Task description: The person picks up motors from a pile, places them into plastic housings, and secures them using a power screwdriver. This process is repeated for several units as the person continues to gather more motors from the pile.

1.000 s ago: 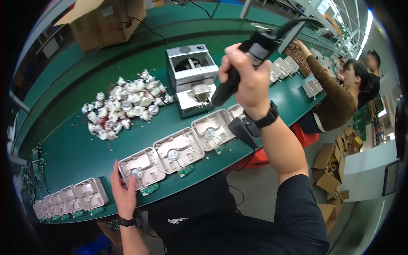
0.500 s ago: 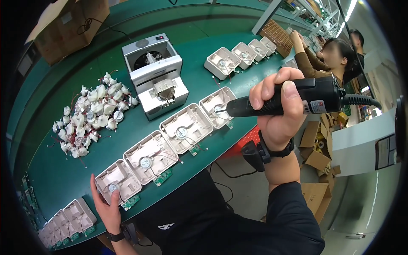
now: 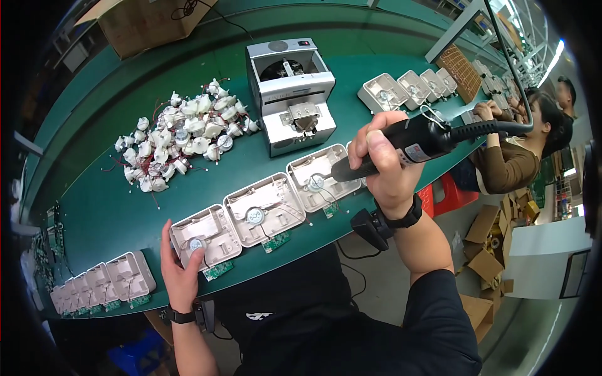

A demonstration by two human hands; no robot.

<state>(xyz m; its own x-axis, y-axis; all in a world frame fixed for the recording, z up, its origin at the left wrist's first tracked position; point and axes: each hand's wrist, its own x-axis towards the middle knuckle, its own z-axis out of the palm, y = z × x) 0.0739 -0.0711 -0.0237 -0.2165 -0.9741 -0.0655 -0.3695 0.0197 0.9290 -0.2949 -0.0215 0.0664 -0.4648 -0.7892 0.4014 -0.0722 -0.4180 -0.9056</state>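
Note:
My right hand (image 3: 390, 169) grips a black corded electric screwdriver (image 3: 419, 139), its front end over the third white plastic housing (image 3: 307, 164) in a slanting row. The tip is close to a round metal disc (image 3: 316, 183) there; I cannot tell whether it touches. At the row's left end, my left hand (image 3: 180, 276) clasps the nearest housing (image 3: 216, 227), fingers along its outer side and thumb at its round disc (image 3: 196, 244). Between these lies another open housing (image 3: 269, 199). Small green circuit boards (image 3: 219, 271) hang by wires at their front edges. The right hand mostly hides a fourth housing.
A silver-grey machine (image 3: 295, 106) stands behind the row, beside a heap of white wired parts (image 3: 182, 135). More housings stack at the left (image 3: 130, 276) and far right (image 3: 384, 92). A co-worker (image 3: 511, 156) sits at right by a red stool (image 3: 454, 195).
The screwdriver has moved from the row's fourth housing to the third. My left hand stays on the leftmost housing. The whole view has shifted, so the bench appears farther right.

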